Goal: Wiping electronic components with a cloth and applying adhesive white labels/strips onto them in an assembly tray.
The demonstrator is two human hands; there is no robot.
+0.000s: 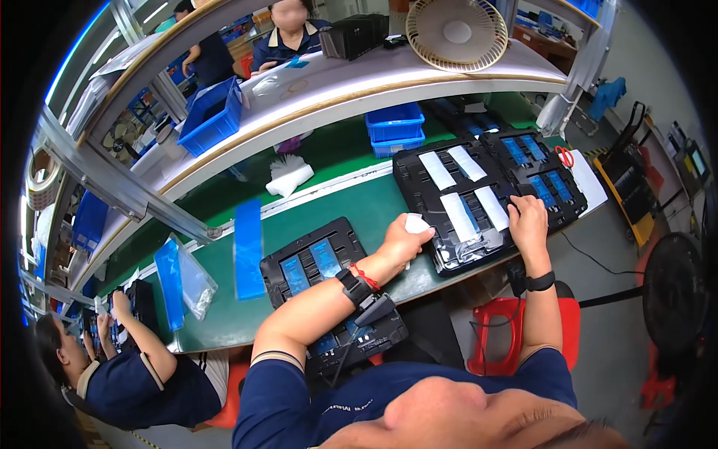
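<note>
My left hand is closed around a white, folded-looking wad at the left edge of a stack of black trays. What the wad is made of I cannot tell. My right hand rests at the right side of the top black tray, fingers bent and slightly apart beside a white strip. Whether its fingertips touch that strip is unclear. Several white strips lie over the tray's slots, one partly covering a blue piece. Right of it, another black tray holds blue film-like pieces without strips.
Another black tray with blue pieces lies under my left forearm. Red scissors lie on white sheets at right. Blue bins stand behind, below a shelf. A person works at left; a fan stands right.
</note>
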